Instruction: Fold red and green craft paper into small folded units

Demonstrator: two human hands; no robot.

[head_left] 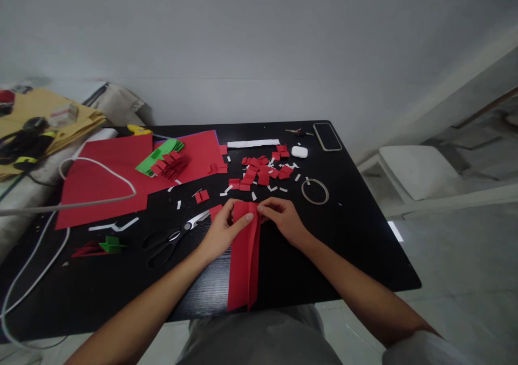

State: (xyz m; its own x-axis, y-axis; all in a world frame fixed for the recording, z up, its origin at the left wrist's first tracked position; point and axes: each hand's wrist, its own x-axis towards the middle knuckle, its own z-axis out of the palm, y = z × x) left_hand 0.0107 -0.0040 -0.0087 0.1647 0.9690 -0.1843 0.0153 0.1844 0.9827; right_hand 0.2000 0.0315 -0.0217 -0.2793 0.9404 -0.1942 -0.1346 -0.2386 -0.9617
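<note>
A long folded red paper strip [244,262] lies lengthwise on the black table [356,235], reaching the near edge. My left hand [223,230] pinches its far end from the left, thumb and fingers closed on the fold. My right hand [283,218] pinches the same end from the right. Just beyond the hands lie several small red paper squares [261,169] and white scraps.
Black scissors [170,240] lie left of my left hand. Large red sheets [109,178] with a green folded piece [159,157] cover the far left. A tape ring [314,191], earbud case [299,151] and phone [327,136] sit at the right. A white cable [36,268] loops at the left edge.
</note>
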